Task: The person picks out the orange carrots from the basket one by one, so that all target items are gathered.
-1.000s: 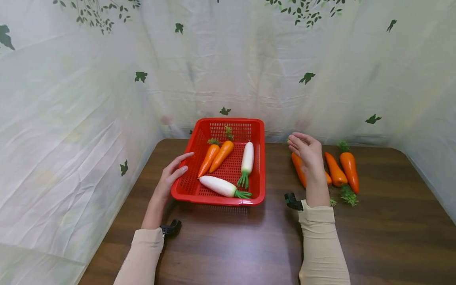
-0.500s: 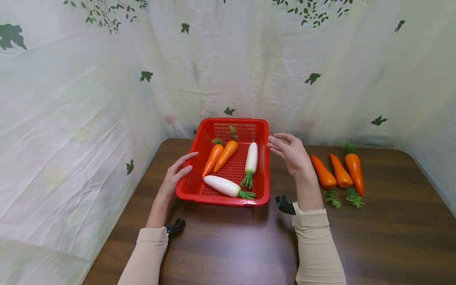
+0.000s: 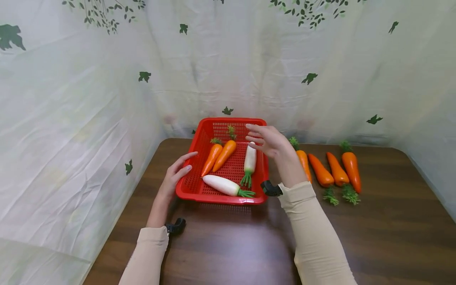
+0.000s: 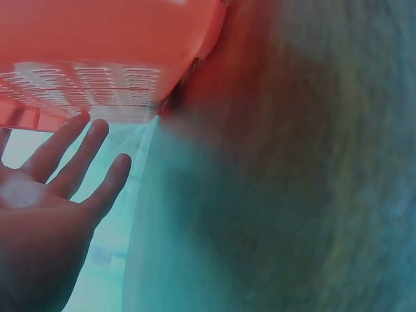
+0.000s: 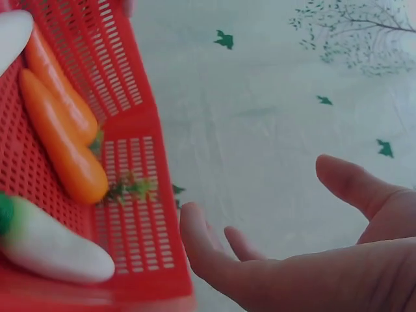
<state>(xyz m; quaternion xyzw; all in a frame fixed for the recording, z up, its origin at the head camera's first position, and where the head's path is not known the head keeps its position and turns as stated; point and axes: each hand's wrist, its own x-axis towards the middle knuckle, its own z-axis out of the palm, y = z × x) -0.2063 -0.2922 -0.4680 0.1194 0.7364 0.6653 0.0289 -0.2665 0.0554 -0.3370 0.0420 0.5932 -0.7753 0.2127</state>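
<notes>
A red perforated plastic basket point(image 3: 187, 196) holds two carrots point(image 3: 224, 155) and two white radishes point(image 3: 221, 185) with green stems. My left hand point(image 3: 167, 182) is at the basket's left side, its fingers extended along the rim; in the left wrist view, fingertips point(image 4: 99, 128) appear beside the slotted wall. My right hand point(image 3: 270, 144) hovers over the basket's right rim, fingers loosely bent, partly covering the upright radish's tip. The right wrist view shows nothing between that hand's thumb and fingers.
Several loose carrots point(image 3: 322, 171) with green tops lie on the brown wooden table point(image 3: 228, 241) right of the basket; my right forearm partly hides the nearest one. A pale curtain point(image 3: 228, 71) with leaf and bird prints hangs behind the table and along its left side.
My right hand has moved left, from above the loose carrots to over the basket's right rim. My left hand stays beside the basket, and the vegetables inside look the same.
</notes>
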